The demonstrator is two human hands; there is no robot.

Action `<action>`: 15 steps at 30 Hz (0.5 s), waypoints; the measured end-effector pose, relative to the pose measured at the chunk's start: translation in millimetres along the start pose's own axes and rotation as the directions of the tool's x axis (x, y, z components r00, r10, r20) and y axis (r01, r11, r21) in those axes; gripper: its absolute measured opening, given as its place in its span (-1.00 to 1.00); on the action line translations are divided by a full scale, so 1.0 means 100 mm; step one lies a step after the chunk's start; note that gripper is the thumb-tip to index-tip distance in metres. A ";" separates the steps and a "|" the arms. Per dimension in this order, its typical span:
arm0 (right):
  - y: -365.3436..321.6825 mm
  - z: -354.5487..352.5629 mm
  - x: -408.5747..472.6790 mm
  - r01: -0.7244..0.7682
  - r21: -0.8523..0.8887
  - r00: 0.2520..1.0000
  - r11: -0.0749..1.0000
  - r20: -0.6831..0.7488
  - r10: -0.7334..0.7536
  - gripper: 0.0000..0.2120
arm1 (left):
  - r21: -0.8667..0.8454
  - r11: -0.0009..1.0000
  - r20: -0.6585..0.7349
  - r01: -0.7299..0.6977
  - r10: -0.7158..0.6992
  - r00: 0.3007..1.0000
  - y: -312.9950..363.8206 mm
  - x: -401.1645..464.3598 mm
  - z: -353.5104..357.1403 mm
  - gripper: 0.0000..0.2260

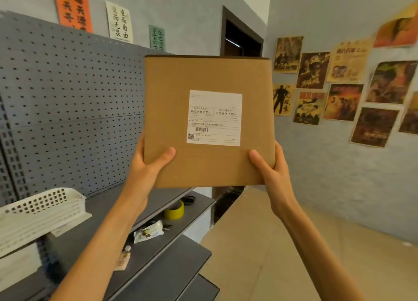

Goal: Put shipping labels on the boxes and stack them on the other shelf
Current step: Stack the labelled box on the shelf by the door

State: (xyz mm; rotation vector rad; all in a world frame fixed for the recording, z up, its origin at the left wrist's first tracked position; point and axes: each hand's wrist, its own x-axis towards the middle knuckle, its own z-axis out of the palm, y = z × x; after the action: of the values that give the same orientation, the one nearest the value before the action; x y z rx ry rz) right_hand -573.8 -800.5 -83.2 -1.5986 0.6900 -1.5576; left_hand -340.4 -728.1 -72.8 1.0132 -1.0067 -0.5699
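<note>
Brown cardboard box (208, 119), white shipping label (214, 118) already stuck on, is held aloft above the grey metal shelf (158, 253). Left hand (144, 164) and right hand (271, 167) grip its lower corners, thumbs pressed on front. Stacking is not yet done.

box (208, 164): plain brown cardboard
shipping label (214, 117): white, black print and barcode
pegboard (67, 92): grey, dotted with holes
basket (38, 212): white lattice
tape roll (174, 210): yellow
shelves (172, 262): dark grey
</note>
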 end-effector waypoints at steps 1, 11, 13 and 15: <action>0.00 -0.14 0.04 0.001 -0.004 1.000 1.000 -0.013 -0.001 -0.34 | -0.006 1.000 0.013 0.004 -0.004 1.000 -0.03 0.04 0.15 -0.26; 0.21 -1.37 0.37 -0.041 -0.087 0.977 0.995 -0.211 0.022 -0.34 | -0.081 0.995 0.208 0.062 -0.044 0.977 -0.51 0.44 1.54 -0.30; 0.26 -1.63 0.45 -0.051 -0.120 0.965 0.991 -0.261 0.018 -0.37 | -0.100 0.993 0.249 0.065 -0.038 0.968 -0.62 0.53 1.87 -0.32; 0.33 -1.89 0.56 -0.059 -0.153 0.953 0.986 -0.304 0.010 -0.37 | -0.123 0.990 0.292 0.069 -0.030 0.956 -0.73 0.62 2.19 -0.31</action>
State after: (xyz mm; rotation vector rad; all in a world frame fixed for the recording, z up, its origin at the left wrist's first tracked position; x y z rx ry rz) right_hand -750.0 -894.8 -90.0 -1.4651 1.0271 -1.7787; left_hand -504.0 -903.1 -75.8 0.8536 -1.1863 -0.8339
